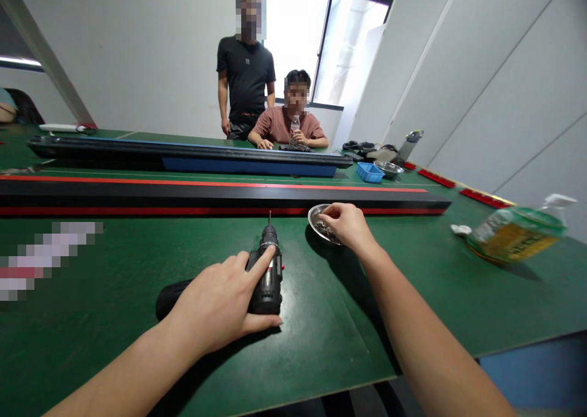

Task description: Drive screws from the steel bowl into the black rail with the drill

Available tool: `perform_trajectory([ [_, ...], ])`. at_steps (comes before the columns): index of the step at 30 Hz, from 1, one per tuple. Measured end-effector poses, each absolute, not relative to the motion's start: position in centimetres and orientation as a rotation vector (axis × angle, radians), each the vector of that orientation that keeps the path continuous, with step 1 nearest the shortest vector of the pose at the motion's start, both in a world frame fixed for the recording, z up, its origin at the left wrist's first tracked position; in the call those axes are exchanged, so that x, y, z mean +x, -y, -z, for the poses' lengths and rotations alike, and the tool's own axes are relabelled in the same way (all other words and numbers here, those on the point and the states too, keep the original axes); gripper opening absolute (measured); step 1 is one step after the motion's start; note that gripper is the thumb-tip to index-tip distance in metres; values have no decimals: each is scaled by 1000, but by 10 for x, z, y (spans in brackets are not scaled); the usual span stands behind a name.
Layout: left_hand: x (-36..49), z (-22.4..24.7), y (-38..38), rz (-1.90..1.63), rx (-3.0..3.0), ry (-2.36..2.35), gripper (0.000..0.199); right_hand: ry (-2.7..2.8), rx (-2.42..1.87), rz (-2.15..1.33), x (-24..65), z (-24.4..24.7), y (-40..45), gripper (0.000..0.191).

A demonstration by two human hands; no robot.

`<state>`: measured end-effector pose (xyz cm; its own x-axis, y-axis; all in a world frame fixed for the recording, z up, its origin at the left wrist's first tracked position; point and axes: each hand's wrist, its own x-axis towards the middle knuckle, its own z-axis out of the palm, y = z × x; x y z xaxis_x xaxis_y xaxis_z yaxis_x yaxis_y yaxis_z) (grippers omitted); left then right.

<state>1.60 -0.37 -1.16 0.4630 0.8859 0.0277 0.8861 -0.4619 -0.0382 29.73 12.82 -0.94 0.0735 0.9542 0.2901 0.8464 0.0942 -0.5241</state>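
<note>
A black cordless drill (pixel 270 288) lies on its side on the green table (pixel 321 331), its thin bit pointing away from me. My left hand (pixel 220 301) is wrapped over it, with the index finger stretched along the body toward the chuck and the thumb behind its rear end. To the right stands a small round metal bowl (pixel 310 221) holding small dark pieces (pixel 324 229), perhaps screws. My right hand (pixel 346 221) reaches over the bowl's right side, fingertips pinched together down at the pieces. Whatever lies between those fingertips is hidden.
A long black bar with red stripes (pixel 206 198) crosses the table beyond the bowl. Behind it lies another long black piece (pixel 137 150) by a blue strip. A blue basket (pixel 369 172) and second metal bowl (pixel 391 170) sit back right; a clear jug (pixel 516 236) stands right. Two people face me.
</note>
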Motion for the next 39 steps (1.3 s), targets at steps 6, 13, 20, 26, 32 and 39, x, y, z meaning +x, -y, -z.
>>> perform_trajectory([
  [6,16,12,3,28,-2651,1579,104,1782,-1750,-233,297,10,-128,15],
  [13,16,12,4,26,-2649,1573,103,1798,-1774,-219,297,10,-128,23],
  [20,16,14,4,28,-2638,1572,104,1797,-1741,-173,296,14,-131,19],
  [26,16,15,3,28,-2633,1567,104,1806,-1691,-163,296,15,-131,12],
  [32,16,14,4,15,-2635,1584,104,1819,-1674,-178,295,12,-129,15],
  [39,16,12,4,4,-2638,1599,104,1804,-1603,-137,286,11,-123,14],
])
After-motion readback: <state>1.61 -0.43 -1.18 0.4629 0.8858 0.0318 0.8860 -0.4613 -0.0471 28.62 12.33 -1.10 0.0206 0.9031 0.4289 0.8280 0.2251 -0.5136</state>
